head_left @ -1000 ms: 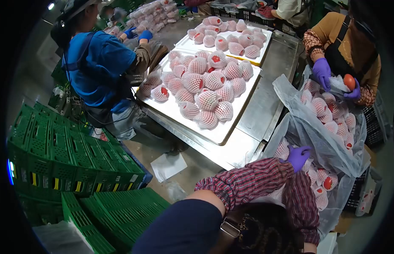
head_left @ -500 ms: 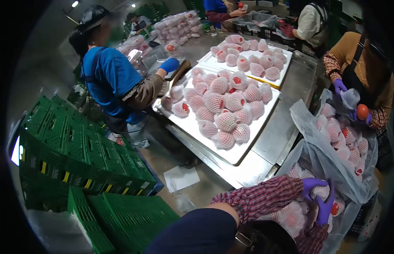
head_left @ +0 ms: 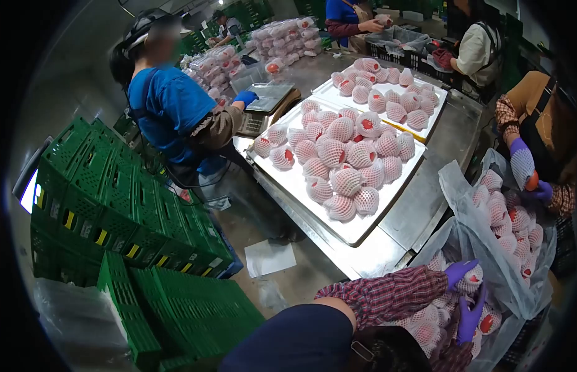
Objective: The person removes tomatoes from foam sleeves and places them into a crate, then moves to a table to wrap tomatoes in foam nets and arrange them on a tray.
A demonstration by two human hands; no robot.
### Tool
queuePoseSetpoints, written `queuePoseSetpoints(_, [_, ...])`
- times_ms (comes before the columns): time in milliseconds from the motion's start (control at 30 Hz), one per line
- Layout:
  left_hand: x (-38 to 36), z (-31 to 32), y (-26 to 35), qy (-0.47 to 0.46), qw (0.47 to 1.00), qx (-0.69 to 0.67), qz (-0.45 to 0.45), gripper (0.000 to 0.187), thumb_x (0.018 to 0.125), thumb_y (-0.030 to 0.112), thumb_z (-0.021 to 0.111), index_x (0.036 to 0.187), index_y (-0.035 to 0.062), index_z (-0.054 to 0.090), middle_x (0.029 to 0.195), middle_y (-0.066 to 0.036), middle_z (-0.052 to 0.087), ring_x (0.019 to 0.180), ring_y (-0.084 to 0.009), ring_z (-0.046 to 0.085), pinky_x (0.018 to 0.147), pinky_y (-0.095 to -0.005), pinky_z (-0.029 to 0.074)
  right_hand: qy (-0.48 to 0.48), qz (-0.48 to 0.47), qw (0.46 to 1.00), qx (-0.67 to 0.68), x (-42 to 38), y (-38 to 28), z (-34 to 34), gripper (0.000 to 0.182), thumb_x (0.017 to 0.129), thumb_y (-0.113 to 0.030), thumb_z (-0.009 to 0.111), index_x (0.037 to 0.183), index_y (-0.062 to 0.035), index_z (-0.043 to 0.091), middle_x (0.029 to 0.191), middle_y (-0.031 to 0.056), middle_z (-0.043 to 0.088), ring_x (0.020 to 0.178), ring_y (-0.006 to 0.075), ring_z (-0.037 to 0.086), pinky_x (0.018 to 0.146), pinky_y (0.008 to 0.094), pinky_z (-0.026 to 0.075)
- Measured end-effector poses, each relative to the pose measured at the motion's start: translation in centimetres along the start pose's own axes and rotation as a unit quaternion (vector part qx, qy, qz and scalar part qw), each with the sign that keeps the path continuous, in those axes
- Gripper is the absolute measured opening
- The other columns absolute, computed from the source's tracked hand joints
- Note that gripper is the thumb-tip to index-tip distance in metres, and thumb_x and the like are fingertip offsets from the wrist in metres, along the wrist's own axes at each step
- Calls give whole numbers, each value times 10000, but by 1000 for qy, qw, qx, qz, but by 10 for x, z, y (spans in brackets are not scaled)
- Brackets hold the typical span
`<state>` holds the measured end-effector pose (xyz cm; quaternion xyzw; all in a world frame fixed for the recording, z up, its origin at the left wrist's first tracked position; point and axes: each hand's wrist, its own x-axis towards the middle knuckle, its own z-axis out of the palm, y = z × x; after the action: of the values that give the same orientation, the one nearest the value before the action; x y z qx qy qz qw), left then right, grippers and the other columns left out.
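Observation:
My left hand [head_left: 460, 274], in a purple glove, is closed on a round red fruit in a white foam net [head_left: 470, 283], held above the bag-lined crate at the lower right. Just below it is my right hand [head_left: 469, 317], also gloved, thumb and fingers spread in a V with the fingertips close to the fruit. Around both hands lie more netted fruits [head_left: 425, 325], and one at the right [head_left: 489, 322] shows its red skin. A clear plastic liner [head_left: 509, 332] rises around them.
White trays [head_left: 357, 235] piled with netted fruit stand on the metal table [head_left: 419, 217]. A neighbour in brown [head_left: 530, 99] nets a fruit over another lined crate. Opposite, a person in blue [head_left: 170, 102] touches a scale [head_left: 254, 124]. Green crates [head_left: 127, 204] are stacked left.
My right hand has drawn slightly down from the fruit, and its fingers have spread. More red shows on the fruit. The neighbour's net now covers most of their fruit. The whole view has shifted.

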<state>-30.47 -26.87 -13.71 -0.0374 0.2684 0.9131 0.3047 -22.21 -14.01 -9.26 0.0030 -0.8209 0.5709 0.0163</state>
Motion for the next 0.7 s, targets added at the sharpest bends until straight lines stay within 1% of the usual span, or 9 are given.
queuePoseSetpoints(167, [0,10,-16,-30,987,-133,-82,320,833,341,580,956,47,543,886,-95,612,790,-195,622,665,-330,532,38,10,999,14,14,55,-22,469,900,-219,408,1314,-12,331,1264,125,436,1108,222,470,920,292,384])
queuePoseSetpoints(200, [8,0,-21,-61,992,-75,-77,360,789,281,637,1037,45,526,929,-91,601,840,-212,609,728,-335,514,49,16,999,12,14,78,-27,472,930,-306,366,1304,-18,347,1257,116,448,1093,215,486,920,294,388])
queuePoseSetpoints(233, [8,-1,-25,-52,997,57,-14,385,782,260,643,1074,46,514,959,-88,594,887,-216,594,771,-340,494,32,60,984,166,15,73,-26,484,930,-335,358,1302,-26,351,1258,110,449,1096,215,485,919,305,393])
queuePoseSetpoints(333, [-6,7,-18,-83,898,418,113,575,715,185,684,1224,68,444,1146,-119,511,1121,-249,473,933,-343,392,-83,189,817,539,8,38,-22,519,916,-416,373,1296,-64,365,1268,102,443,1124,226,469,933,360,394])
queuePoseSetpoints(433, [-14,15,-25,-129,816,503,252,674,669,173,709,1265,79,409,1267,-149,409,1217,-263,371,960,-342,365,-67,246,812,526,2,14,-20,532,907,-430,386,1298,-70,362,1272,97,439,1147,226,449,952,365,376])
queuePoseSetpoints(467, [-18,20,-19,-104,874,435,190,679,680,200,691,1280,90,395,1331,-156,324,1276,-262,275,988,-353,331,36,218,825,520,2,24,-21,572,850,-331,506,1320,-55,330,1295,116,403,1144,249,442,929,339,400])
queuePoseSetpoints(567, [-8,8,-11,-80,959,273,-18,629,758,324,621,1299,123,370,1305,-143,358,1180,-263,395,928,-367,389,116,-5,985,126,9,18,-27,625,772,-169,553,1328,-23,307,1304,121,390,1178,245,408,975,349,348])
queuePoseSetpoints(667, [-9,14,-10,-144,971,85,-169,552,835,426,515,1296,153,380,1237,-123,439,1006,-233,526,817,-371,465,59,-81,995,13,4,10,-17,661,701,-69,553,1316,3,320,1316,132,374,1221,240,352,1029,360,256])
queuePoseSetpoints(700, [-19,22,-2,-97,974,46,-199,520,843,397,526,1276,136,407,1202,-111,476,993,-217,538,822,-361,466,34,-106,993,-48,2,6,-11,654,704,-68,551,1313,3,325,1318,136,371,1225,243,345,1036,360,243])
